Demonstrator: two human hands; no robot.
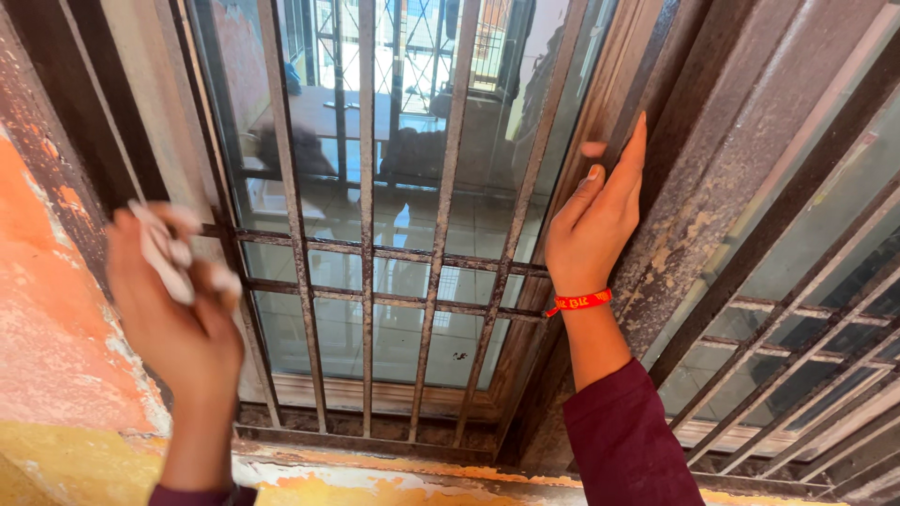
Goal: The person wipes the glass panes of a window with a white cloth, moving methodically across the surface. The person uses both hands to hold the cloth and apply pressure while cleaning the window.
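My left hand (pixel 173 309) is blurred with motion at the left side of a window, its fingers closed on a small pale folded piece (pixel 161 251), perhaps paper or cloth. My right hand (pixel 600 220) lies flat with fingers stretched up against the brown middle post (pixel 694 187) of the window frame; a red thread band circles its wrist. Between the hands stands a rusty grille (pixel 367 272) of vertical iron bars and two crossbars in front of the glass pane (pixel 403 206).
A peeling orange and yellow wall (pixel 56 356) borders the window on the left. A dusty sill (pixel 375 440) runs below the bars. A second barred pane (pixel 806 328) is on the right.
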